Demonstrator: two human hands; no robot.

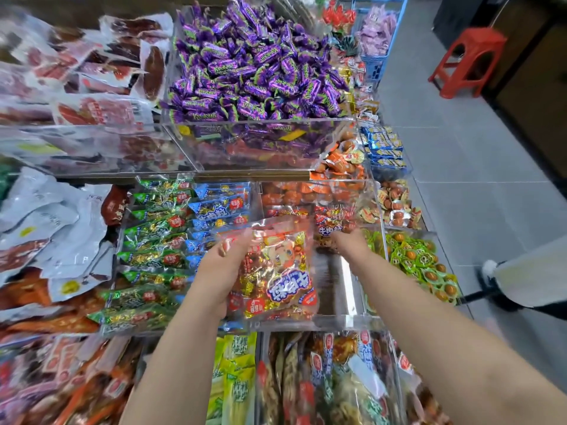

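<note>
My left hand [219, 271] grips a large clear bag of red-wrapped snacks [276, 271] by its left edge, thumb on top, and holds it over a clear acrylic bin [346, 320] whose metal bottom shows. My right hand [348, 239] reaches into the far end of that bin, onto a small pile of red snack packets [333, 222]. Its fingers are hidden behind the bag and the packets, so I cannot see whether they hold anything.
Clear bins hold green packets [147, 253], blue packets [221, 207], purple candies [254, 62] and orange packets [337, 167]. Green egg packs [423, 262] lie right. White meat bags [46, 228] lie left. A red stool [469, 62] stands on the tiled floor. A person's leg and shoe [503, 286] are at right.
</note>
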